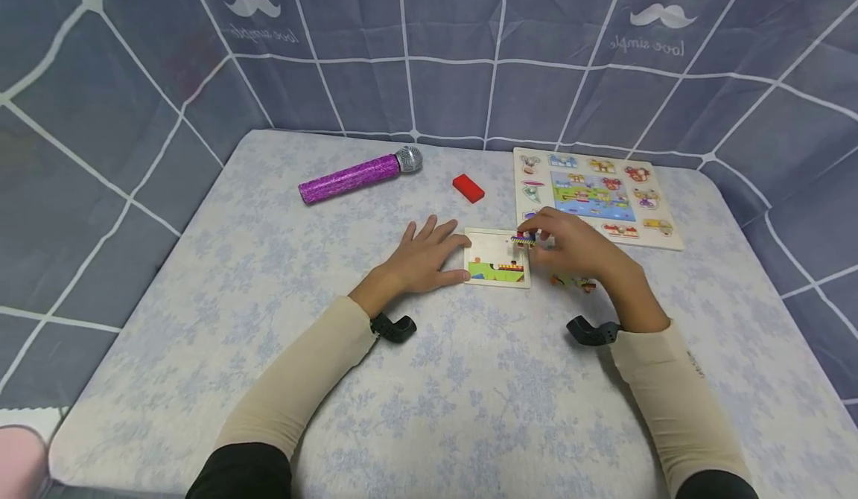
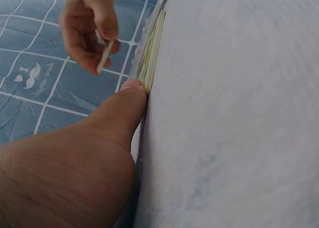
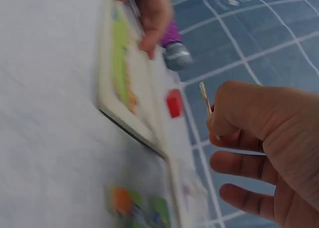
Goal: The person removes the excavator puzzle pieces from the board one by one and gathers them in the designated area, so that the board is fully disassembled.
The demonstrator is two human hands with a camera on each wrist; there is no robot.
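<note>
A small puzzle tray [image 1: 496,234] lies on the table, its lower part filled with green picture pieces [image 1: 484,271]. My left hand [image 1: 429,259] is spread flat beside it, thumb and a finger touching its left edge; in the left wrist view the thumb [image 2: 117,113] presses on the tray's edge. Above the tray's right side, my right hand [image 1: 570,244] pinches a thin puzzle piece [image 1: 523,240], seen edge-on in the right wrist view [image 3: 206,101]. Loose pieces [image 1: 573,284] lie on the table under the right hand, partly hidden.
A larger wooden picture board [image 1: 663,240] lies at the back right, partly behind the right hand. A red block [image 1: 468,188] and a purple microphone [image 1: 355,179] lie behind the tray. A tiled-pattern curtain [image 1: 449,97] hangs along the table's back edge.
</note>
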